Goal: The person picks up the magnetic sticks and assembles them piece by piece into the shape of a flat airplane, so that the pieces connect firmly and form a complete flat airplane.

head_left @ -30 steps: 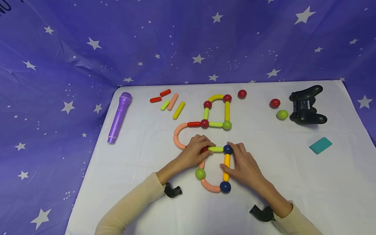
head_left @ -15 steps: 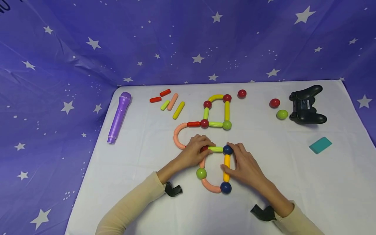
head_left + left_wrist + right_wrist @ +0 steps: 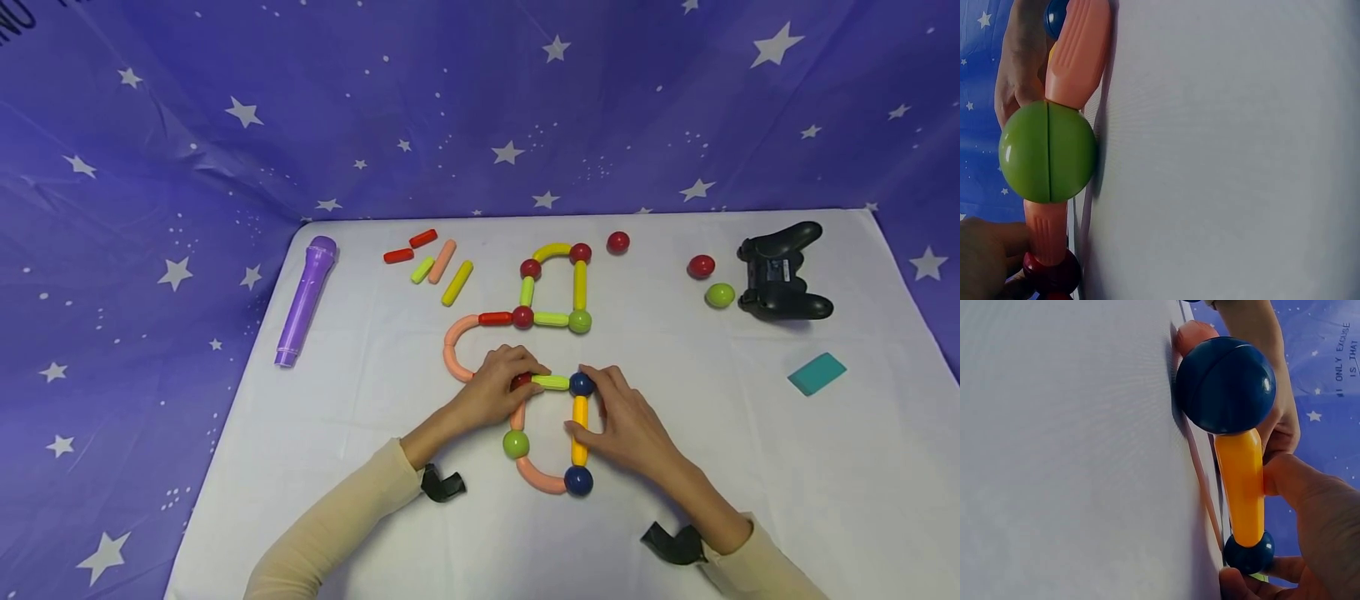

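Note:
Plastic balls and sticks, like a magnetic building set, are joined in a figure on the white table. My left hand [image 3: 495, 387] holds the dark red ball [image 3: 521, 382] at the lower loop's upper left corner, mostly covering it. At that loop's right side, my right hand [image 3: 626, 421] has its fingers at the upper blue ball [image 3: 581, 383] and its thumb against the orange stick [image 3: 580, 431]. A lime stick [image 3: 551, 382] spans the two hands. Below are a green ball [image 3: 1047, 152], a curved salmon piece [image 3: 542, 477] and a lower blue ball [image 3: 1225, 385].
Farther back lies the upper loop, with a yellow stick [image 3: 580, 286]. Loose sticks [image 3: 440, 262] and a purple microphone [image 3: 306, 302] lie left. To the right are loose red balls [image 3: 701, 267], a lime ball [image 3: 720, 295], a black game controller [image 3: 783, 273] and a teal block [image 3: 817, 374].
The lower loop's green ball and lower blue ball have shifted slightly to the right. Both hands keep nearly the same places and hold.

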The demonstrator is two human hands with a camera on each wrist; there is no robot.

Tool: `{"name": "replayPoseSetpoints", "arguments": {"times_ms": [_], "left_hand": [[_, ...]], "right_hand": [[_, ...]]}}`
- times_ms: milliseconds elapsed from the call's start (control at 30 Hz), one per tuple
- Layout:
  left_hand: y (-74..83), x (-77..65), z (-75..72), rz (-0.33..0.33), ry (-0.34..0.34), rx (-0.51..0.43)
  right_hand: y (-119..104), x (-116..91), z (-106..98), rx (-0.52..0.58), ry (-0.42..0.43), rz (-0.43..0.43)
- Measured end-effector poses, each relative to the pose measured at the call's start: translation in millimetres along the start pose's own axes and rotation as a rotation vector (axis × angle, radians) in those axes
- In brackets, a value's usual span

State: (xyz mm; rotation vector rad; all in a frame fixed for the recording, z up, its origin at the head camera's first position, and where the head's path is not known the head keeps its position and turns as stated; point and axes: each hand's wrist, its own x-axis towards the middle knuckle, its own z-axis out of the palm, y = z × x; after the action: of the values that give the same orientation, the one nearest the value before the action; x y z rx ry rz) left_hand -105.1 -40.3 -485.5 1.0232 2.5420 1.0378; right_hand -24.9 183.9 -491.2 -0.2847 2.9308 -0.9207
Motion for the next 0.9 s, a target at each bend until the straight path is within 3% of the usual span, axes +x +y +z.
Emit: {"name": "replayPoseSetpoints", "arguments": {"times_ms": [200,300,367,467,567,633,767,900], "left_hand": [[0.2,1.0,-3.3,0.007,-0.015,0.004],[-3.1,3.0,-14.2,0.013,0.014,0.012],[-10.2,6.9,-28.6,0.016,0.069,0.013],[-30.3,17.1,-60.5,-0.009,0.218,0.038],[-60.4,27.8,-94.0,-0.103,0.375,0.105],[-79.4,32.8,-111.8,-0.186,0.434,0.143],[-99.1,41.4,-129.3,-0.284,0.411,0.231],[-109.3,54.8,-129.0,-0.290,0.343,0.356]], "right_hand": [[0.6,-1.3,0.6,0.004,0.003,0.016],[0.3,-2.1,0.7,0.002,0.003,0.023],[-0.5,-3.1,1.0,-0.002,0.005,0.029],[-2.0,-5.9,1.8,-0.011,0.016,0.038],[-2.7,-11.2,2.9,-0.011,0.026,0.043],[-2.6,-15.9,3.4,-0.001,0.030,0.034],[-0.3,-25.4,4.5,0.049,0.059,-0.029],[1.3,-30.6,5.1,0.059,0.062,-0.100]]}}
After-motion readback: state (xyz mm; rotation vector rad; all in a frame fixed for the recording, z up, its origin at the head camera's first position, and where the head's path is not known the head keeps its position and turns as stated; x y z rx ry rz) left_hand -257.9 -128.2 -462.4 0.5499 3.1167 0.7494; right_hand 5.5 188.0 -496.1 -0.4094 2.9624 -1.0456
